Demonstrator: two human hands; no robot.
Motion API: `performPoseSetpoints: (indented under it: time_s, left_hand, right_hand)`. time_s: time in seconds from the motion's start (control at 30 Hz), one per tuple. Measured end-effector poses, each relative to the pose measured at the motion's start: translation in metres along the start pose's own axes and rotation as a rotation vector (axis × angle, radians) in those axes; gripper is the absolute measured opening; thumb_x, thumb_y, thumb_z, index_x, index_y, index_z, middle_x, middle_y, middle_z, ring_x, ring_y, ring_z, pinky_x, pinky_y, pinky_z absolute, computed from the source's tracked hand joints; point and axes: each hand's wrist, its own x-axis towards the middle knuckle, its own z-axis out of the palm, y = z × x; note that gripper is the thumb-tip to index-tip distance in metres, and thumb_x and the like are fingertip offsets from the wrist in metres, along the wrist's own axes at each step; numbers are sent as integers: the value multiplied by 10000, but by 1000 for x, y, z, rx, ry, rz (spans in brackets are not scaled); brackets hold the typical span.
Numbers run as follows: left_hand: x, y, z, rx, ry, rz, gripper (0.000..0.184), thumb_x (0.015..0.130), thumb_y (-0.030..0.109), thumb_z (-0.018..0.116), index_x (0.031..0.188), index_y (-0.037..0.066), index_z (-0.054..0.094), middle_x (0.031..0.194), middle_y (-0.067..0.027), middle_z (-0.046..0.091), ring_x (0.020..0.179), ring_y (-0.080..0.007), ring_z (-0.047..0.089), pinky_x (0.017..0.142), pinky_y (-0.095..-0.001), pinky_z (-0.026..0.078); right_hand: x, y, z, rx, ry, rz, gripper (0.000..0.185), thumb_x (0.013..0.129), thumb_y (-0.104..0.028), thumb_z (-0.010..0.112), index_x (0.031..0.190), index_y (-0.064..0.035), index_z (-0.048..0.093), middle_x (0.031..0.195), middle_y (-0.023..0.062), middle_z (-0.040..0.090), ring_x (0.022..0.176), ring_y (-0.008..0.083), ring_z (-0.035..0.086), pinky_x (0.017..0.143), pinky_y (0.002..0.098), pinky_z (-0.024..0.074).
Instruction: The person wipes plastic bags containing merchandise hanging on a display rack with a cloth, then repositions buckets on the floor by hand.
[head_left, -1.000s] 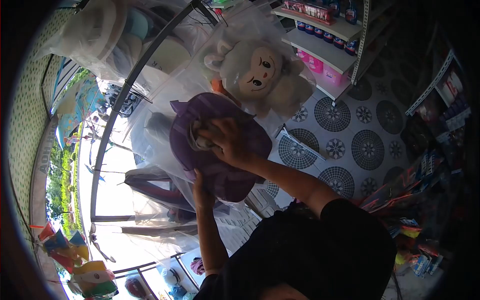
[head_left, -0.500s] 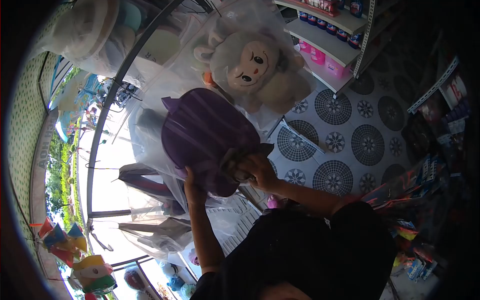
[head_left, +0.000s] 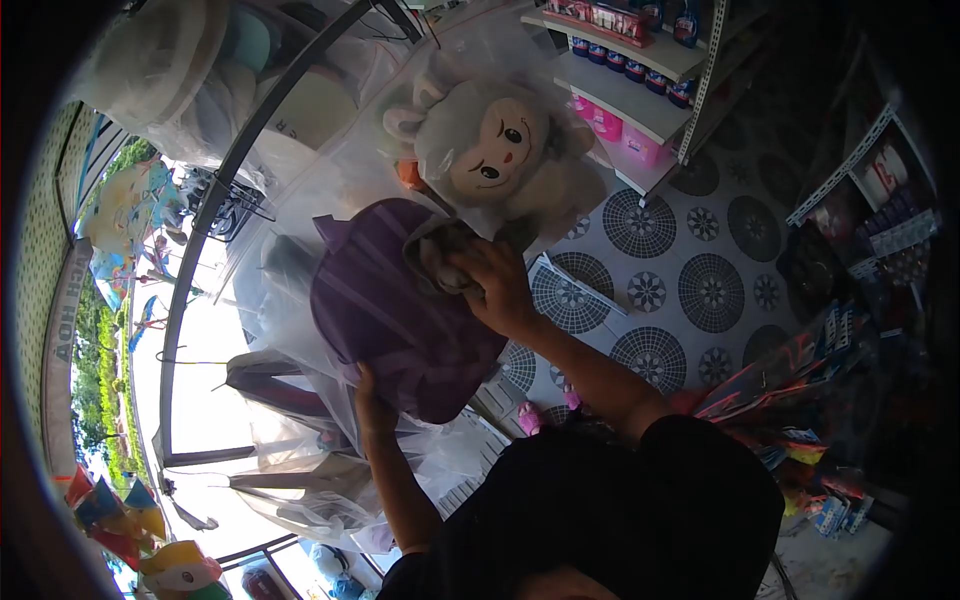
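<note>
A purple backpack-like item (head_left: 385, 290) with a small pointed ear hangs before me, seemingly under clear plastic. My left hand (head_left: 375, 403) grips its lower left edge, thumb up on the near side; its other fingers are hidden behind. In my right hand (head_left: 490, 285) is a crumpled dark grey-green cloth (head_left: 430, 255), pressed against the item's upper right face. Just above hangs a grey plush toy (head_left: 490, 140) with a cream face, wrapped in clear plastic.
A dark metal frame (head_left: 235, 160) carries more plastic-wrapped goods on the left. Shelves (head_left: 610, 90) with blue bottles and pink containers stand at top right. Patterned tiles (head_left: 640, 290) cover the floor. Packaged items (head_left: 800, 380) hang at right, colourful flags (head_left: 110, 510) at lower left.
My right hand has moved the cloth up and left across the purple item, from its lower right edge to its upper part. My left hand keeps its hold at the lower left edge.
</note>
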Motion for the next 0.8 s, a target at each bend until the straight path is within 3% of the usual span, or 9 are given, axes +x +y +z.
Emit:
performPoseSetpoints:
  time_s: [0.07, 0.13, 0.17, 0.27, 0.37, 0.47, 0.53, 0.63, 0.8]
  left_hand:
    - [0, 5, -23, 40, 6, -39, 652, 929, 457, 510, 1293, -75, 409, 1205, -158, 553, 1045, -268, 591, 922, -387, 476]
    - [2, 10, -35, 24, -30, -54, 656, 922, 468, 517, 1301, -56, 408, 1193, -162, 559, 1039, -271, 595, 912, -393, 480]
    - [1, 13, -37, -8, -74, -53, 652, 919, 471, 521, 1301, -46, 414, 1183, -165, 564, 1040, -270, 595, 907, -395, 482]
    - [4, 8, -30, -103, -134, -90, 634, 915, 475, 525, 1295, -25, 434, 1163, -166, 574, 1032, -274, 599, 897, -398, 484]
    - [14, -10, -19, -99, -93, -101, 625, 916, 474, 524, 1292, -17, 441, 1166, -158, 575, 1024, -280, 601, 892, -395, 485]
    - [23, -12, 8, -97, -96, -80, 623, 920, 465, 520, 1311, -9, 419, 1210, -144, 558, 1048, -274, 589, 912, -398, 475]
    - [30, -18, 12, -213, -168, -75, 612, 924, 457, 517, 1314, -4, 422, 1219, -140, 555, 1074, -264, 576, 929, -399, 462]
    - [29, -18, 15, -163, -74, -99, 606, 927, 446, 515, 1323, -2, 416, 1233, -133, 550, 1105, -260, 558, 957, -399, 441]
    - [27, -13, -2, -137, -102, -129, 593, 931, 440, 510, 1317, -2, 424, 1231, -127, 554, 1114, -255, 555, 965, -389, 434]
  right_hand:
    - [-18, 45, -4, 4, 70, 145, 306, 724, -57, 668, 1023, -34, 606, 1002, 149, 566, 950, 346, 539, 805, 428, 428]
    - [-47, 86, -15, 361, -47, 497, 270, 818, -105, 649, 1072, -26, 604, 1053, 143, 603, 926, 254, 613, 796, 363, 464]
    - [-42, 80, -36, 776, -211, 901, 352, 841, -151, 641, 1168, -39, 575, 1138, 128, 598, 1025, 205, 600, 857, 364, 482]
    - [-57, 67, -39, 1672, -105, 1252, 401, 889, -231, 586, 1243, -51, 527, 1165, 129, 593, 997, 204, 621, 845, 345, 520]
    - [-81, 59, -21, 1268, -67, 1205, 407, 901, -253, 564, 1249, -49, 516, 1168, 132, 588, 1001, 204, 615, 850, 348, 522]
    - [-114, 44, 11, 1088, -36, 1204, 406, 902, -254, 564, 1248, -46, 517, 1165, 133, 588, 1002, 206, 614, 850, 348, 519]
    - [-134, 33, 26, 1025, -53, 1208, 406, 903, -255, 564, 1247, -45, 517, 1163, 134, 589, 1002, 207, 612, 850, 349, 518]
    - [-140, 25, 24, 976, -62, 1179, 406, 904, -256, 563, 1245, -42, 518, 1160, 135, 589, 1003, 210, 611, 850, 350, 515]
    - [-65, 47, -28, 906, 107, 898, 405, 905, -258, 563, 1242, -38, 518, 1155, 137, 590, 1005, 213, 608, 850, 351, 511]
